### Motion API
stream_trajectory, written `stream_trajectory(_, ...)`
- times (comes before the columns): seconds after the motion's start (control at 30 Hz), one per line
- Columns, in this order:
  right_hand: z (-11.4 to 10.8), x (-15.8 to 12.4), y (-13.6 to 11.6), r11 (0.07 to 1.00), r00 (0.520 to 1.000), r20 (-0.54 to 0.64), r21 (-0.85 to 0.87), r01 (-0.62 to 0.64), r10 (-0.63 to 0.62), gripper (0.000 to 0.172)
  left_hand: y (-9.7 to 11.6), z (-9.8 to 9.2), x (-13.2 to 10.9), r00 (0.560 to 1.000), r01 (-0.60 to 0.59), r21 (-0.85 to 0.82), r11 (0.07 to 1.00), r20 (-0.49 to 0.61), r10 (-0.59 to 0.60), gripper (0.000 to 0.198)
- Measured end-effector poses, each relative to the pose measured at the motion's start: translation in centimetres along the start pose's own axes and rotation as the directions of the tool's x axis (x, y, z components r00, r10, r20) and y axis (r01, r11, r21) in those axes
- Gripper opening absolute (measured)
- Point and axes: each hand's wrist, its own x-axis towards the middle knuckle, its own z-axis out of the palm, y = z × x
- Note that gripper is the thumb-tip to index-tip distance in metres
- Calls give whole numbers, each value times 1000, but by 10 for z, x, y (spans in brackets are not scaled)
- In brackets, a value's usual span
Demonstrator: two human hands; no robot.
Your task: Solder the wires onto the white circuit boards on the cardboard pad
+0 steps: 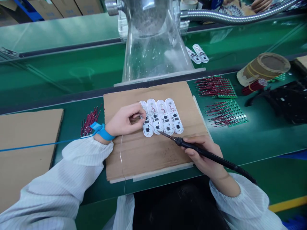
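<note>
The right hand (208,166) is gripping the soldering iron (214,156) by its handle, the left hand (127,119) is pinching thin wire (121,156) (soft, seemingly), and white boards (165,119), probably light, stiff, fragile, are lying beside that hand, rounded edges offering the safest hold.

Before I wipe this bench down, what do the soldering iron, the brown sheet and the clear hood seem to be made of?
Soldering iron: probably plastic where held, black with a soft sheen; its slim shaft looks metallic, from its greyish shine. Sheet: likely cardboard, matt brown, faintly creased. Hood: probably clear plastic, glossy, since green shows through and light glints on it, though glass is possible.
</note>
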Motion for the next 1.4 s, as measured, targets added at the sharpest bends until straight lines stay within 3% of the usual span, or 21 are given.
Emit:
stream_trajectory(0.2,-1,-3,3,998,999,-35,53,-20,22,29,1,-1,0,1000,30,-28,999,9,-29,7)
stream_trajectory(0.47,0,0,3,1000,1000,17,28,-11,10,29,2,0,0,1000,9,-27,1000,15,-8,8)
stream_trajectory(0.7,4,-8,-6,976,985,-122,197,-95,121,19,1,-9,-3,975,221,-168,961,39,-217,14)
stream_trajectory(0.9,24,-2,-14,957,982,-131,273,-96,136,11,5,-21,3,950,313,-261,913,83,-302,10)
stream_trajectory(1.4,20,-8,-3,987,992,-2,101,-128,129,14,6,-18,4,919,385,-281,879,203,-338,12)
